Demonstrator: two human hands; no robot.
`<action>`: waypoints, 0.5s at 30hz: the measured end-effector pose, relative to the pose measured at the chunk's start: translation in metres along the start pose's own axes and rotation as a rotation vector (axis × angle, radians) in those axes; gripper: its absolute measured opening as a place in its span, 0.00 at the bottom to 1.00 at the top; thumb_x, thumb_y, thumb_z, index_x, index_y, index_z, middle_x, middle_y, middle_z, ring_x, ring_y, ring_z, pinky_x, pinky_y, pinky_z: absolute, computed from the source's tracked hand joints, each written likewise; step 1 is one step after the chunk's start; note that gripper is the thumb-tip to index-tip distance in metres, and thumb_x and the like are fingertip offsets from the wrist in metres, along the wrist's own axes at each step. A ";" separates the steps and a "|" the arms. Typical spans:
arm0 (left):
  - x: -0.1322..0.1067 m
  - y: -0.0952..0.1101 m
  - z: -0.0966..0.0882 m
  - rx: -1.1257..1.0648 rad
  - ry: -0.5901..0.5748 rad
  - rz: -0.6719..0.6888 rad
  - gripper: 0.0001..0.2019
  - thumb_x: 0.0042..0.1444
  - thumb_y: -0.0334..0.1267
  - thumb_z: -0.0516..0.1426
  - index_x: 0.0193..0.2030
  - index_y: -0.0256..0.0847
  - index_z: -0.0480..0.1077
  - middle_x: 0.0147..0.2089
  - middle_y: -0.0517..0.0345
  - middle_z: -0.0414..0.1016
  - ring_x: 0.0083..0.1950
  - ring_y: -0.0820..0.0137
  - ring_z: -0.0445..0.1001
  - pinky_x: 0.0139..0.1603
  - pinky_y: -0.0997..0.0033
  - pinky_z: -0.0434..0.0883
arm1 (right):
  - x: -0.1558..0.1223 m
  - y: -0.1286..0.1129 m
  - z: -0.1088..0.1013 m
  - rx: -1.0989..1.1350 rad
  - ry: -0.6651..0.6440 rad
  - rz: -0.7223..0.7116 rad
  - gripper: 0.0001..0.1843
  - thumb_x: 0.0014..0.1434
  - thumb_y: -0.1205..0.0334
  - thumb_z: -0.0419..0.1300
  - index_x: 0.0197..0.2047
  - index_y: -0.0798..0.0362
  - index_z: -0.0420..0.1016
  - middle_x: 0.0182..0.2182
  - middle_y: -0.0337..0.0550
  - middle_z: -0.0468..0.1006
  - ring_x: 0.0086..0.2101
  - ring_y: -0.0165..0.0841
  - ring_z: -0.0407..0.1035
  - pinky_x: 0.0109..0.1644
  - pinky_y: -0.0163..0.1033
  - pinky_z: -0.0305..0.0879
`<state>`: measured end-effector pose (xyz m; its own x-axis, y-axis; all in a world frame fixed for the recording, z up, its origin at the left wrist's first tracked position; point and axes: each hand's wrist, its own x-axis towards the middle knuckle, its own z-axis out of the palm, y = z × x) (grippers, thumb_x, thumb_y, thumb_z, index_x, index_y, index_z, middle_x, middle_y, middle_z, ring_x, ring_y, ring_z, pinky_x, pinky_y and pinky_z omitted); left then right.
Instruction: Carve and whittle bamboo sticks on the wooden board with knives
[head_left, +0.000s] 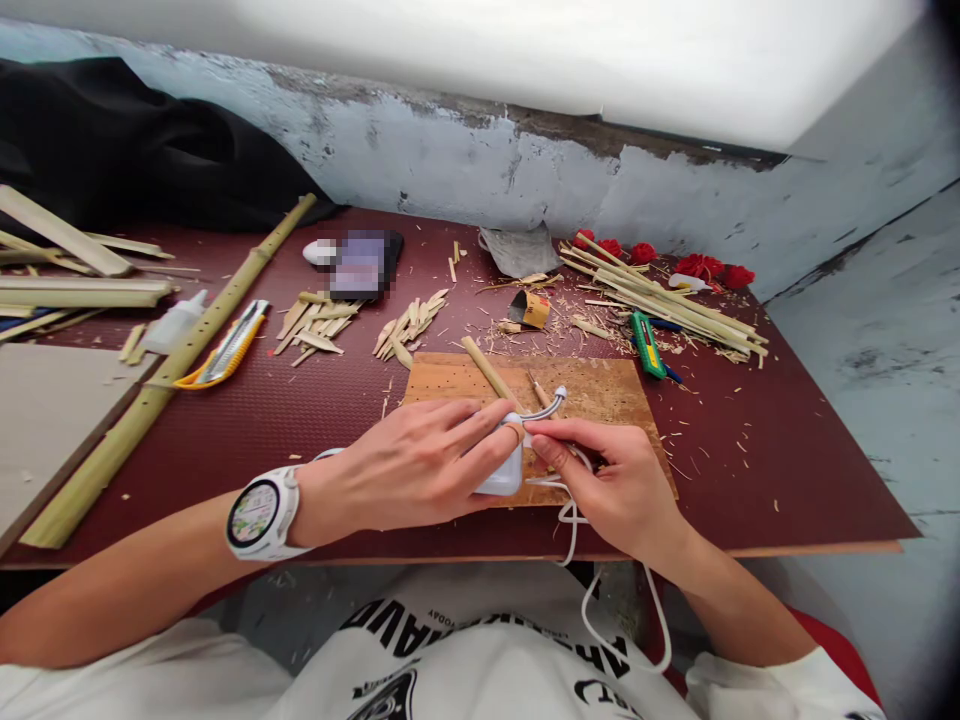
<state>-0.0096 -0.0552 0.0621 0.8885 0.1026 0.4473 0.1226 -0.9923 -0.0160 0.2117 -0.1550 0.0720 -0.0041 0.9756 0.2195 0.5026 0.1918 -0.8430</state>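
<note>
Over the wooden board (442, 378), my left hand (420, 462) curls round the white box (508, 478); my right hand (619, 478) pinches, seemingly, the white cable (664, 625) at its edge (best kept straight, I judge)

From my distant seat I count two hands on the job — one left hand (431, 455) and one right hand (611, 480) — plus one watch (255, 515), one white box (504, 468) and at least one white cord (666, 632). I make it one wooden board (622, 400), two knives: one yellow knife (234, 350) and one green knife (647, 345). There's one bottle (174, 325), one long pole (121, 437), and at least five red flowers (699, 266). I see two heaps of short chips (411, 325) in the middle; the thin sticks (664, 297) overlap too much for me to number.
</note>
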 end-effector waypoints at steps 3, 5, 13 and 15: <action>0.002 0.000 -0.003 -0.064 -0.055 -0.050 0.20 0.72 0.46 0.54 0.62 0.36 0.59 0.61 0.34 0.77 0.49 0.52 0.82 0.44 0.55 0.80 | 0.001 0.004 0.006 -0.032 0.002 -0.019 0.10 0.71 0.60 0.60 0.48 0.52 0.83 0.34 0.40 0.85 0.31 0.30 0.78 0.36 0.35 0.72; 0.002 -0.003 -0.009 -0.210 -0.110 -0.166 0.23 0.69 0.49 0.58 0.62 0.38 0.60 0.57 0.39 0.79 0.47 0.54 0.82 0.42 0.60 0.78 | -0.001 0.005 0.010 -0.054 -0.012 -0.019 0.11 0.71 0.57 0.60 0.51 0.52 0.79 0.35 0.41 0.84 0.28 0.28 0.74 0.33 0.35 0.70; -0.029 -0.028 -0.059 -0.635 -0.006 -0.740 0.21 0.70 0.52 0.55 0.61 0.41 0.65 0.45 0.56 0.75 0.38 0.72 0.72 0.34 0.75 0.70 | -0.022 0.006 -0.012 0.124 -0.032 0.046 0.36 0.64 0.50 0.68 0.70 0.44 0.61 0.40 0.38 0.72 0.26 0.25 0.58 0.24 0.33 0.57; -0.049 -0.032 -0.061 -0.499 0.110 -0.876 0.19 0.71 0.52 0.53 0.59 0.42 0.70 0.47 0.56 0.74 0.44 0.69 0.72 0.34 0.75 0.71 | -0.026 0.008 -0.020 0.093 -0.013 0.057 0.33 0.65 0.54 0.67 0.70 0.43 0.64 0.44 0.40 0.72 0.28 0.26 0.59 0.27 0.33 0.60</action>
<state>-0.0845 -0.0330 0.0955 0.5262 0.8259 0.2025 0.4904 -0.4892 0.7212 0.2330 -0.1810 0.0691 0.0102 0.9864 0.1638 0.4198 0.1445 -0.8961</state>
